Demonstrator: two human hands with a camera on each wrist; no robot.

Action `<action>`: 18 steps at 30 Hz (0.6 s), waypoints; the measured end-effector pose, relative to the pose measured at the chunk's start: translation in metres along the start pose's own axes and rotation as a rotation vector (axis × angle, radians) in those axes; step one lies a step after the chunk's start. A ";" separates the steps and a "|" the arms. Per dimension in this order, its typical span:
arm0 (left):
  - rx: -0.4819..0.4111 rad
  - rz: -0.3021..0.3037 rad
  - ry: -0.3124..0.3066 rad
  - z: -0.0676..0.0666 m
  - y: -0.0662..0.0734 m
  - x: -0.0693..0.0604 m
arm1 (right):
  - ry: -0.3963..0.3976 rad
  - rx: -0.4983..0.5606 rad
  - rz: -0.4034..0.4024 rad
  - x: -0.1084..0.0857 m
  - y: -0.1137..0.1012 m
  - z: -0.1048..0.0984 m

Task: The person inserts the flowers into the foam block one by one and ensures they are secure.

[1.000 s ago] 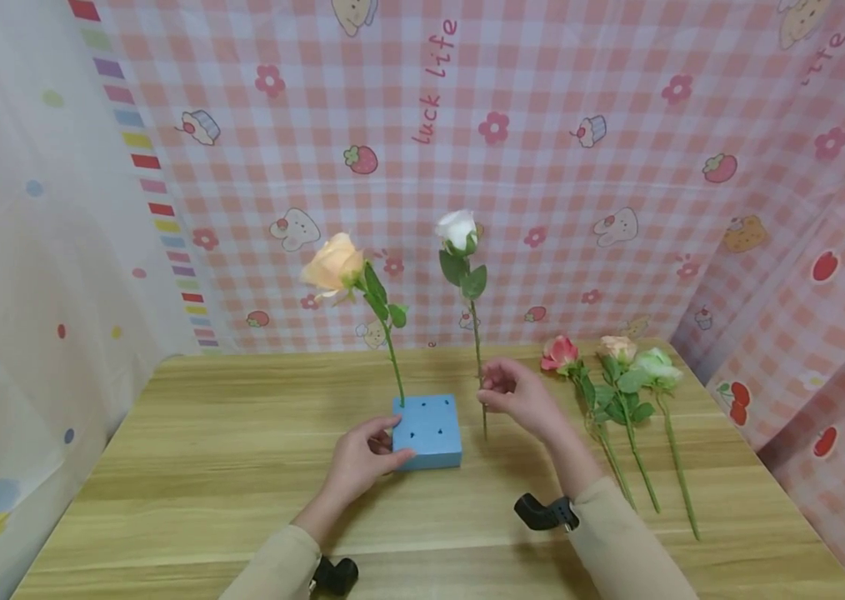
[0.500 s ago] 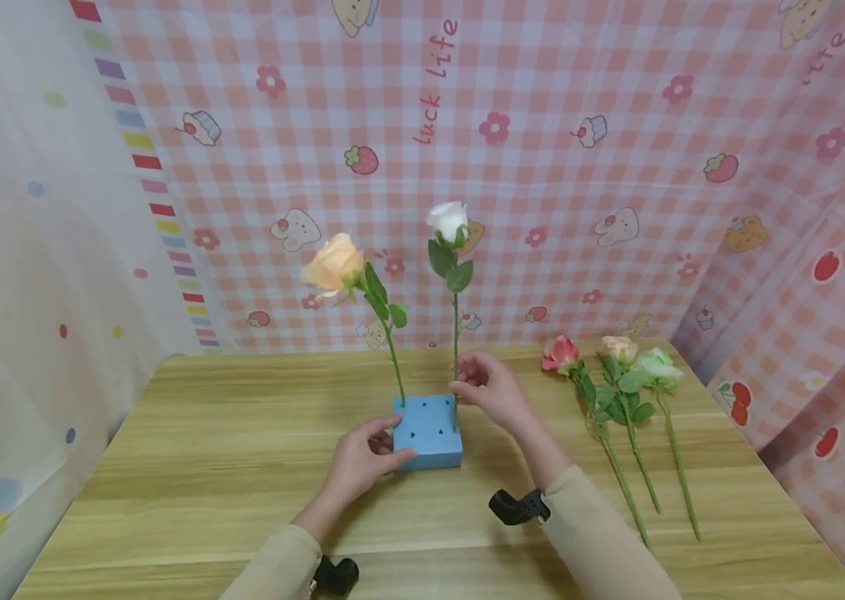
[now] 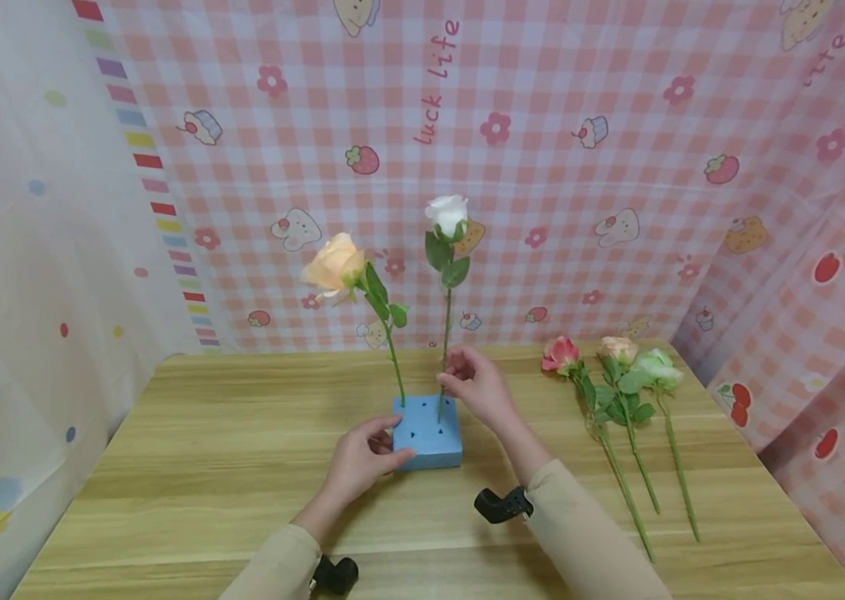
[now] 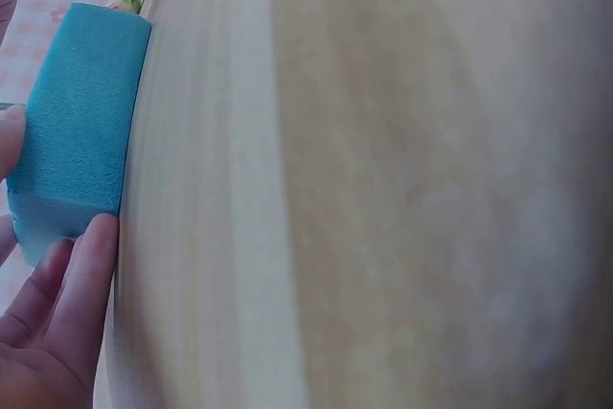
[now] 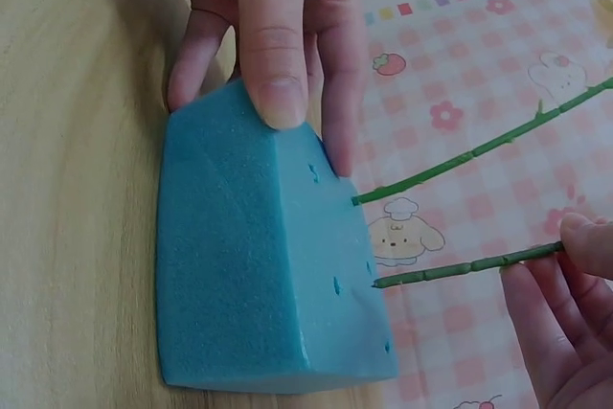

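Observation:
A blue foam block (image 3: 430, 457) with several small holes in its top sits on the table. My left hand (image 3: 361, 460) grips its left side, thumb at the front edge. A peach rose (image 3: 336, 267) stands in the back left hole, leaning left. My right hand (image 3: 481, 390) pinches the stem of a white rose (image 3: 447, 217) between thumb and fingers, holding it nearly upright over the block. In the right wrist view the cut end of the white rose's stem (image 5: 450, 270) points at the top face, close to a hole; whether it touches I cannot tell.
To the right lie a pink rose (image 3: 561, 354), a pale peach rose (image 3: 617, 348) and a pale green rose (image 3: 657, 368), stems toward the front. The wooden table (image 3: 227, 433) ends at a checked curtain (image 3: 542, 183) behind. Black cameras sit on both wrists.
My right hand has carried the white rose leftward, from beside the block to above its top. My left hand has stayed on the block.

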State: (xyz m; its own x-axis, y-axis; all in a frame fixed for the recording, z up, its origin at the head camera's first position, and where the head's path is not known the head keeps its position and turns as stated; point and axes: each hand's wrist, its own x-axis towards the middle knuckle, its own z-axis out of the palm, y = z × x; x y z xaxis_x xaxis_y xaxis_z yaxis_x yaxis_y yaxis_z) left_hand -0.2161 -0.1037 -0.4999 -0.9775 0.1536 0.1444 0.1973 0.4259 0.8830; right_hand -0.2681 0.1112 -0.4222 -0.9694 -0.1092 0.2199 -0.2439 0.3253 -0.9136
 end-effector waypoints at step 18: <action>0.022 0.001 -0.005 0.000 -0.002 0.003 | 0.060 -0.079 -0.051 0.014 -0.001 0.017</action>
State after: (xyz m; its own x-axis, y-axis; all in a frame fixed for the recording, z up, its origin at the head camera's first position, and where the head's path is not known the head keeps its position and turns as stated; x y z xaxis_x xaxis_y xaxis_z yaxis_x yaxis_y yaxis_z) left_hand -0.2191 -0.1046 -0.5015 -0.9769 0.1588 0.1431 0.2002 0.4454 0.8727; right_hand -0.2809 0.0937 -0.4241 -0.9550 -0.0720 0.2876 -0.2921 0.3945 -0.8712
